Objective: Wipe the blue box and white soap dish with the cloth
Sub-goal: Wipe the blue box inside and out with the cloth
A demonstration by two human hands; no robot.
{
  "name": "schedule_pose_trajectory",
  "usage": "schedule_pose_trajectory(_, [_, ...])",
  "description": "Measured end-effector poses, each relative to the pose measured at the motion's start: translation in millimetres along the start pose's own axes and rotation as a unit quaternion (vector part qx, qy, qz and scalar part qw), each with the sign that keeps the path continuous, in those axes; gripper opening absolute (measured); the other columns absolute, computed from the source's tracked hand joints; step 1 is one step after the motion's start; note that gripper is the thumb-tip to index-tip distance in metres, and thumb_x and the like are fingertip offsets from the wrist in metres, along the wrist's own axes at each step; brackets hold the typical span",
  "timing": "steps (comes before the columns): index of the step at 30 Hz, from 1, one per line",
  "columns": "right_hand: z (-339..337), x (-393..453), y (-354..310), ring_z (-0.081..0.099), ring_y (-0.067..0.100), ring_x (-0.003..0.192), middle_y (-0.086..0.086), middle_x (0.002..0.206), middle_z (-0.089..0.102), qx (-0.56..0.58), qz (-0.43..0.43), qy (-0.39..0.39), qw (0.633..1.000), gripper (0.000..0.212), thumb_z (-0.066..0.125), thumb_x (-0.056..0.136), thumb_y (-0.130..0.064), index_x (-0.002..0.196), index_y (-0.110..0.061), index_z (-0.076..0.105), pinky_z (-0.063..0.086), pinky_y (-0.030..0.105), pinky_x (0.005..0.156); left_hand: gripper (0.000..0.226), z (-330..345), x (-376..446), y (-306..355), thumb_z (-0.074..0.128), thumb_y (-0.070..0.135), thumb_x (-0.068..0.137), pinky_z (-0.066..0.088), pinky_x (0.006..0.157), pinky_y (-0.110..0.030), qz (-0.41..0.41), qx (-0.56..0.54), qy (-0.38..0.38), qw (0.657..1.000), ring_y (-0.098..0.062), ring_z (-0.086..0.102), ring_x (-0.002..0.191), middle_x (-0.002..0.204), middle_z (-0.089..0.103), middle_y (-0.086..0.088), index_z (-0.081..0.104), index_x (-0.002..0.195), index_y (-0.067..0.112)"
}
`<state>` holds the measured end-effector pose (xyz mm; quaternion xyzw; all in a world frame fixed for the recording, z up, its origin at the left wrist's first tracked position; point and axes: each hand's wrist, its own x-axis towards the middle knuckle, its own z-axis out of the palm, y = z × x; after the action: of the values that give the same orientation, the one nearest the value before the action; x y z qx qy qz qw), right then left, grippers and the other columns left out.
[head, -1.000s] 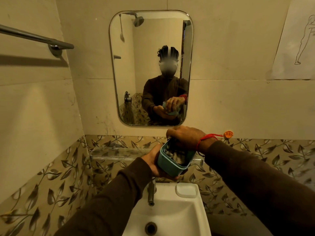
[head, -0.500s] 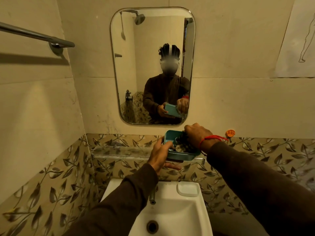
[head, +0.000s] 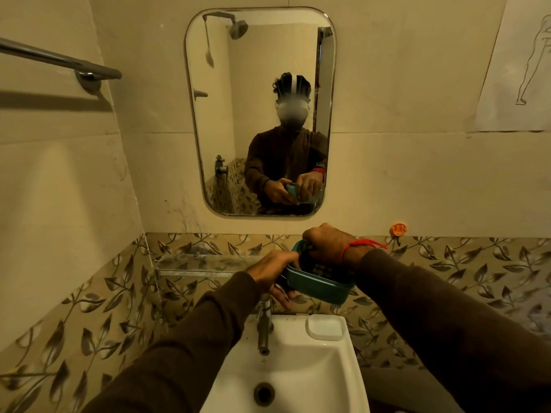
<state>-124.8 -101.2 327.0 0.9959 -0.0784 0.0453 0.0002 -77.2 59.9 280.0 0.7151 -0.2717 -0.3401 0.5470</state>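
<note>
I hold the blue box [head: 320, 289] in the air above the sink, its open side facing up. My left hand [head: 275, 271] grips the box at its left end, fingers under it. My right hand [head: 326, 244] reaches into the box from above and is closed on a dark checked cloth [head: 323, 268], pressed against the inside. Only a small patch of the cloth shows. The white soap dish [head: 326, 327] lies empty on the sink's back right corner, below the box.
A white sink [head: 298, 362] with a metal tap [head: 264, 326] is under my hands. A glass shelf [head: 205, 262] runs along the wall at left, a mirror [head: 259, 70] hangs above, a towel bar [head: 59, 59] is on the left wall, an orange hook [head: 399, 228] at right.
The box has tilted from nearly level to slanting down to the right, and my right hand has pushed the cloth deeper inside it. My left hand shifted its hold on the box's left end.
</note>
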Motion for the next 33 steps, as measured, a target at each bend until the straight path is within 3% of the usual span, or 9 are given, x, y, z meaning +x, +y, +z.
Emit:
schedule_pose_trajectory(4, [2.6,0.5,-2.1,0.062,0.033,0.095,0.016,0.109,0.06,0.046,0.068,0.074,0.994,0.027,0.054,0.092,-0.03,0.112,-0.011,0.059,0.052,0.037,0.077,0.025,11.0,4.9,-2.7,0.049,0.044,0.099,0.061,0.06,-0.046,0.01,-0.09,0.095,0.991,-0.032,0.067,0.092,0.111,0.062,-0.015,0.058,0.113,0.025])
schedule_pose_trajectory(7, [5.7,0.3,-5.2,0.059,0.032,0.096,0.016,0.111,0.054,0.095,0.122,0.107,0.982,0.029,0.052,0.094,-0.03,0.114,-0.011,0.056,0.05,0.037,0.076,0.03,26.6,14.0,-4.4,0.053,0.035,0.095,0.059,0.076,-0.055,0.025,-0.181,0.139,0.973,-0.035,0.065,0.102,0.115,0.066,-0.01,0.055,0.125,0.029])
schedule_pose_trajectory(11, [7.0,0.7,-6.4,0.059,0.033,0.098,0.016,0.114,0.054,0.08,0.117,0.093,0.986,0.028,0.051,0.093,-0.029,0.115,-0.011,0.055,0.054,0.04,0.081,0.017,29.4,13.7,-2.2,0.045,0.018,0.086,0.058,0.078,-0.063,0.045,-0.162,0.153,0.974,-0.037,0.067,0.097,0.1,0.069,-0.015,0.059,0.095,0.023])
schedule_pose_trajectory(15, [0.8,-1.6,-4.0,0.06,0.032,0.1,0.016,0.116,0.055,0.033,0.07,0.06,0.995,0.03,0.052,0.094,-0.026,0.121,-0.011,0.052,0.051,0.038,0.079,0.012,21.6,11.3,2.7,0.043,0.008,0.083,0.056,0.059,-0.041,0.048,-0.068,0.113,0.99,-0.03,0.061,0.076,0.073,0.058,-0.007,0.052,0.083,0.016])
schedule_pose_trajectory(18, [-1.5,-3.9,-5.1,0.061,0.031,0.097,0.016,0.114,0.058,-0.003,0.013,0.016,1.0,0.031,0.053,0.094,-0.026,0.121,-0.011,0.049,0.052,0.038,0.078,0.007,14.9,12.2,7.8,0.047,0.016,0.076,0.044,0.071,-0.039,0.071,0.036,0.075,0.994,-0.025,0.051,0.073,0.067,0.046,-0.004,0.042,0.071,0.017])
schedule_pose_trajectory(22, [1.2,-10.4,-5.9,0.057,0.026,0.083,0.012,0.103,0.058,0.029,-0.04,-0.041,0.998,0.038,0.06,0.091,-0.033,0.12,-0.017,0.042,0.051,0.037,0.069,0.008,4.1,9.6,12.8,0.043,0.011,0.09,0.052,0.074,-0.043,0.011,0.119,0.004,0.993,-0.031,0.059,0.079,0.081,0.054,-0.008,0.047,0.085,0.015])
schedule_pose_trajectory(25, [2.8,-12.8,-5.5,0.058,0.027,0.082,0.013,0.101,0.059,0.063,-0.03,0.011,0.998,0.038,0.062,0.089,-0.034,0.117,-0.016,0.042,0.053,0.039,0.068,0.012,7.6,8.6,9.6,0.043,0.026,0.097,0.053,0.066,-0.038,0.005,0.114,0.04,0.993,-0.028,0.064,0.089,0.098,0.062,-0.006,0.049,0.107,0.026])
schedule_pose_trajectory(29, [3.2,-6.1,-0.4,0.06,0.031,0.084,0.014,0.101,0.058,0.103,0.045,0.118,0.987,0.033,0.061,0.089,-0.023,0.114,-0.014,0.04,0.056,0.042,0.07,0.049,18.5,16.3,1.5,0.058,0.023,0.091,0.051,0.098,-0.051,0.035,-0.057,0.122,0.99,-0.028,0.061,0.109,0.126,0.061,-0.012,0.039,0.136,0.024])
schedule_pose_trajectory(33, [2.8,-2.1,7.1,0.062,0.033,0.09,0.016,0.106,0.058,0.093,0.075,0.123,0.985,0.037,0.057,0.09,-0.016,0.121,-0.016,0.036,0.057,0.047,0.076,0.043,26.0,14.9,0.7,0.052,0.015,0.09,0.059,0.081,-0.052,0.049,-0.048,0.135,0.989,-0.031,0.064,0.102,0.117,0.065,-0.009,0.053,0.13,0.03])
